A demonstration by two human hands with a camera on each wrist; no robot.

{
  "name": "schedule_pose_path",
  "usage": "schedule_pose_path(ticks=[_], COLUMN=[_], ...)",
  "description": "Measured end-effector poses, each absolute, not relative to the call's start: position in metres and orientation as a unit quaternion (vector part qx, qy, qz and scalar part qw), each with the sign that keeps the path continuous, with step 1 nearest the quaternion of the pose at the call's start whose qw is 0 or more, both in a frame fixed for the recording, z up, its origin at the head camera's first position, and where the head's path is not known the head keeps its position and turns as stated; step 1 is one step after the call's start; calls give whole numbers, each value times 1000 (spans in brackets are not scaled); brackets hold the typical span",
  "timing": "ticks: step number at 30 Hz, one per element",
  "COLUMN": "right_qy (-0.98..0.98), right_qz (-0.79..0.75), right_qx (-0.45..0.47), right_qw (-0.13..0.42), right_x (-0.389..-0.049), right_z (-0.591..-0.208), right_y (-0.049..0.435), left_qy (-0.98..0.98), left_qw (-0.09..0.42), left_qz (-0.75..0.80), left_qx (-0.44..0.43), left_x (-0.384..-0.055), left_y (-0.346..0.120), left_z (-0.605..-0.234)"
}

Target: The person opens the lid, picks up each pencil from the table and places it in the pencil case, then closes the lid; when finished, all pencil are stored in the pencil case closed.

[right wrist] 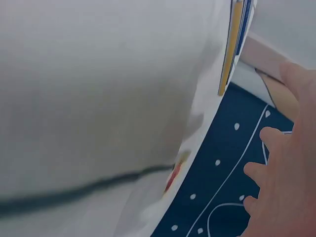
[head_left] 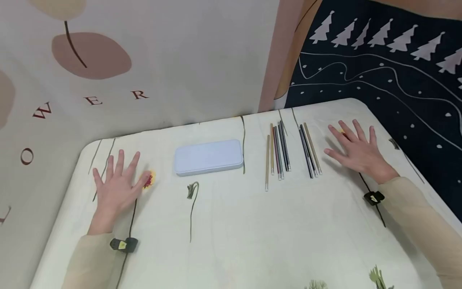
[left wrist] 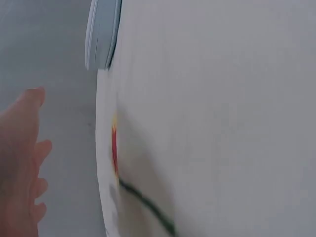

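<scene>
My left hand is held with spread fingers above the left part of the white cloth, holding nothing. Its thumb overlaps a printed flower in the head view. On the right, my right hand hovers in the same way, fingers apart, casting a shadow on the cloth. A closed pale blue pencil case lies between the hands, nearer the left one. Right of it lie several pencils in a loose row. Another small group of pencils is closest to my right hand.
The table wears a white cloth printed with flowers and stems. A pale curtain with letters hangs behind and to the left. A dark blue cloth with white trees borders the right edge. Each wrist has a black strap device.
</scene>
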State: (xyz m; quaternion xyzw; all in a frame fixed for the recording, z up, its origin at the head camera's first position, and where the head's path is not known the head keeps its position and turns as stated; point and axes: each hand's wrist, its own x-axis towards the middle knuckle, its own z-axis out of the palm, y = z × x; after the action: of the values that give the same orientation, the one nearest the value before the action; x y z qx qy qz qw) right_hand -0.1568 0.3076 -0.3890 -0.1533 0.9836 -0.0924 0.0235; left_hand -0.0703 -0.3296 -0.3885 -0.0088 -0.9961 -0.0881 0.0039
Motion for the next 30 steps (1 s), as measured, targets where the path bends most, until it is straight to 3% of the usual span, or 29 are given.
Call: schedule_pose_path(ticks=[14, 30], right_qy=[967, 927], right_qz=[-131, -197], right_qx=[-219, -319], right_qw=[8, 1], right_x=[-166, -174], right_z=[-388, -385], right_y=[256, 181], left_qy=[-982, -919], left_qw=[12, -58], left_qz=[-184, -381], left_qx=[-50, -81], left_x=[-89, -113], left_y=[-281, -251], left_z=[-402, -418])
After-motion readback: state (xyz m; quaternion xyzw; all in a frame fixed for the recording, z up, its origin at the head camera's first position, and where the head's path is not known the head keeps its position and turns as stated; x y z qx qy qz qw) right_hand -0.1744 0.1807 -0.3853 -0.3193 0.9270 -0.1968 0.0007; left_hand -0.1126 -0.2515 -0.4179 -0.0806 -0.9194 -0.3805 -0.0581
